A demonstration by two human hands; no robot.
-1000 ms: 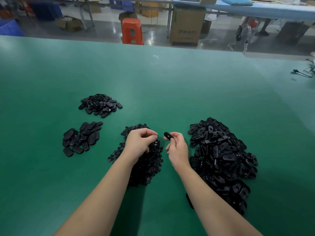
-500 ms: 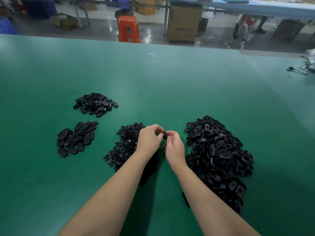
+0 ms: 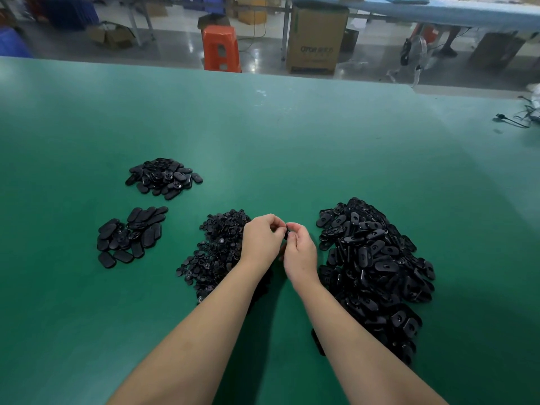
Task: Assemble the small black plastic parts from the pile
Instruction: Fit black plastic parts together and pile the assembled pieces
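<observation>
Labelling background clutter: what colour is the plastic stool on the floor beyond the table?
Orange-red; the stool shows in the head view, past the green table.

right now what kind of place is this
Probably a factory assembly workshop: sorted heaps of small black plastic parts on a long green work table, with a brown cardboard carton and orange plastic stool on the concrete floor behind.

I see two bare hands meeting over the green table [image 3: 263, 135] — the left hand [image 3: 261, 244] and the right hand [image 3: 301, 252] both pinch one tiny black part [image 3: 287, 229] between their fingertips. A big pile of oval pieces [image 3: 377, 264] sits right, a round-bits pile [image 3: 216, 252] left of the hands, and two small piles [image 3: 131, 235] [image 3: 163, 178] further left.
</observation>
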